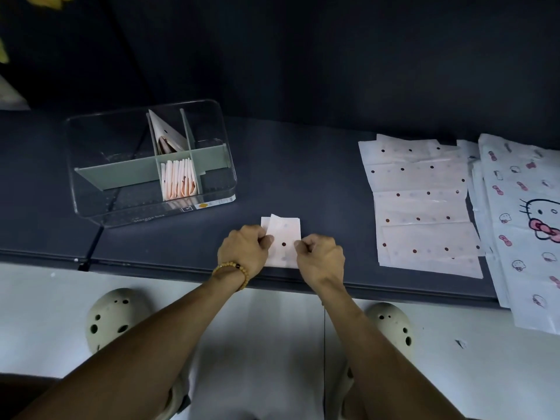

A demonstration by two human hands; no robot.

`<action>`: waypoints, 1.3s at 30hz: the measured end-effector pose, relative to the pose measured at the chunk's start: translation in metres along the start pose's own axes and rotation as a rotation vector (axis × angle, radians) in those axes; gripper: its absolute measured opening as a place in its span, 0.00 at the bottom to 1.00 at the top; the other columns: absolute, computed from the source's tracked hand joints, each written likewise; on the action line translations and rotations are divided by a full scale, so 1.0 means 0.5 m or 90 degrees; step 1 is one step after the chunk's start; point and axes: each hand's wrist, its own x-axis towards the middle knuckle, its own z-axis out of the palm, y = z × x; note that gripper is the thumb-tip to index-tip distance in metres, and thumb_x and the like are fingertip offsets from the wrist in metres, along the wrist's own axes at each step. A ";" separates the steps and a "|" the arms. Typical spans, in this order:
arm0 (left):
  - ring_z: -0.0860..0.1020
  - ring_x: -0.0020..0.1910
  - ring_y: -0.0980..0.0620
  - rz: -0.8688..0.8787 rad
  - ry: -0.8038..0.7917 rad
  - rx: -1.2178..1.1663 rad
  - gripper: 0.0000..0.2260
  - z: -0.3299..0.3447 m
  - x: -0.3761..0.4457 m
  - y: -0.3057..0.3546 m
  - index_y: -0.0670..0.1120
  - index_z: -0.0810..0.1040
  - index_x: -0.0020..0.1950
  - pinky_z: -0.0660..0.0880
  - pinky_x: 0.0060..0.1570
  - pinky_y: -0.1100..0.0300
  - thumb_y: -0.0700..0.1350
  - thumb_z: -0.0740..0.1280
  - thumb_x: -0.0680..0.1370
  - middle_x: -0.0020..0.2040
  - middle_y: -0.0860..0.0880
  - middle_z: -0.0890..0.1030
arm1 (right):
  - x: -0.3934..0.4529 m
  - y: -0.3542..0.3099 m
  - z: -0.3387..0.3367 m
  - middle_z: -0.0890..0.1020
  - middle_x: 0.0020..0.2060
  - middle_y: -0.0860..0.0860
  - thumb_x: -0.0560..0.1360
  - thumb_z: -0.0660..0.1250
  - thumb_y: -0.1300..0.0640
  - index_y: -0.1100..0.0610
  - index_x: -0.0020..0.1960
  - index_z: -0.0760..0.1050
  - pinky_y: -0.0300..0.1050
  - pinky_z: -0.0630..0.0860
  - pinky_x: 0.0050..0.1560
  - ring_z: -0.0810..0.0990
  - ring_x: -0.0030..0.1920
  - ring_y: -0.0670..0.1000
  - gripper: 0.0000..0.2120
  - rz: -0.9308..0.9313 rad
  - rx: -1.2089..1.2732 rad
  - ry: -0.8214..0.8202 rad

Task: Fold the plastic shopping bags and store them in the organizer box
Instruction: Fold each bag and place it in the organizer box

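1. Currently the folded polka-dot bag [283, 237] lies on the dark table [318, 192] at its near edge, squarely between both hands.
2. Left hand [244, 248] pinches the bag's left edge, fingers curled onto it; right hand [321, 257] pinches the right edge the same way. Both grip the plastic, neither is free.
3. Bag's long axis runs away from the person, near edge to far; a loose flap sticks up at the far-left corner, so the fold looks not quite finished.
4. Key relation: the clear organizer box [151, 165] sits up and to the left of the bag, near but not touching. Left hand is the closer one for the drop.
5. Box state: green dividers [133, 172]; the middle front compartment holds a row of folded bags [179, 178] standing on edge, the middle rear one holds a leaning folded piece.
6. Judgement: one more tuck, then carry left-forward into a compartment.
7. Unfolded dotted bags [421, 201] and cartoon-cat bags [527, 219] wait to the right, well apart from the hands.
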 end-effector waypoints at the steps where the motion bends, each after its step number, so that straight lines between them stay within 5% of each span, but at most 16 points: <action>1: 0.79 0.41 0.46 -0.005 0.006 0.008 0.11 -0.001 0.002 0.002 0.48 0.77 0.40 0.76 0.42 0.55 0.53 0.65 0.78 0.40 0.47 0.81 | 0.004 -0.001 0.000 0.83 0.36 0.52 0.77 0.66 0.51 0.52 0.38 0.77 0.41 0.76 0.43 0.80 0.39 0.54 0.10 0.004 -0.007 -0.005; 8: 0.78 0.48 0.48 0.003 0.086 0.080 0.08 -0.003 -0.003 -0.005 0.51 0.78 0.47 0.73 0.42 0.56 0.54 0.70 0.72 0.46 0.50 0.80 | 0.028 -0.009 0.002 0.83 0.36 0.51 0.75 0.69 0.49 0.52 0.39 0.79 0.39 0.74 0.40 0.82 0.40 0.53 0.09 0.014 -0.032 -0.030; 10: 0.73 0.58 0.46 0.125 0.107 0.102 0.16 -0.002 0.004 -0.014 0.50 0.75 0.57 0.71 0.53 0.52 0.49 0.72 0.71 0.58 0.48 0.75 | 0.035 -0.012 0.000 0.82 0.36 0.51 0.74 0.69 0.50 0.52 0.40 0.79 0.41 0.76 0.40 0.81 0.41 0.53 0.08 0.009 -0.047 -0.034; 14: 0.58 0.74 0.49 0.347 -0.043 0.208 0.20 -0.003 0.017 -0.025 0.50 0.67 0.72 0.55 0.70 0.53 0.47 0.61 0.80 0.75 0.51 0.63 | 0.054 -0.024 -0.018 0.83 0.41 0.52 0.75 0.68 0.50 0.53 0.46 0.79 0.47 0.78 0.44 0.81 0.44 0.56 0.06 -0.063 -0.111 -0.024; 20: 0.71 0.57 0.44 0.300 0.063 0.247 0.15 0.016 -0.014 -0.016 0.45 0.77 0.61 0.70 0.53 0.51 0.51 0.62 0.78 0.60 0.46 0.75 | 0.019 0.011 -0.024 0.81 0.53 0.57 0.77 0.65 0.59 0.62 0.54 0.79 0.52 0.78 0.48 0.78 0.52 0.58 0.10 -0.270 -0.120 0.208; 24: 0.73 0.54 0.43 0.287 0.093 0.234 0.15 0.023 -0.020 -0.013 0.43 0.79 0.59 0.73 0.51 0.49 0.50 0.65 0.77 0.56 0.44 0.76 | -0.026 0.082 0.009 0.68 0.72 0.58 0.82 0.58 0.53 0.63 0.71 0.69 0.55 0.61 0.72 0.65 0.73 0.58 0.21 -0.299 -0.251 0.083; 29: 0.72 0.61 0.43 0.341 0.088 0.272 0.15 0.016 -0.016 -0.012 0.43 0.78 0.61 0.70 0.57 0.48 0.49 0.64 0.77 0.59 0.45 0.77 | -0.021 0.106 0.019 0.55 0.77 0.56 0.83 0.49 0.49 0.61 0.77 0.56 0.49 0.42 0.76 0.49 0.78 0.53 0.26 -0.319 -0.312 0.037; 33: 0.55 0.76 0.49 0.521 -0.053 0.263 0.25 0.054 0.009 0.016 0.42 0.60 0.76 0.47 0.75 0.57 0.40 0.59 0.79 0.76 0.47 0.62 | -0.019 0.106 0.020 0.52 0.78 0.56 0.83 0.48 0.49 0.61 0.78 0.53 0.51 0.43 0.77 0.47 0.78 0.53 0.27 -0.317 -0.335 0.028; 35: 0.50 0.77 0.52 0.526 -0.069 0.243 0.29 0.068 0.020 0.022 0.43 0.53 0.77 0.39 0.73 0.65 0.41 0.61 0.79 0.78 0.47 0.55 | -0.019 0.106 0.021 0.50 0.78 0.56 0.83 0.45 0.48 0.61 0.78 0.49 0.51 0.42 0.77 0.44 0.78 0.53 0.27 -0.312 -0.351 0.019; 39: 0.51 0.77 0.53 0.532 -0.085 0.229 0.24 0.058 0.035 0.004 0.43 0.54 0.77 0.35 0.70 0.68 0.42 0.56 0.82 0.78 0.48 0.55 | -0.020 0.106 0.015 0.49 0.78 0.57 0.83 0.47 0.48 0.62 0.78 0.49 0.51 0.41 0.77 0.45 0.78 0.54 0.29 -0.317 -0.350 0.006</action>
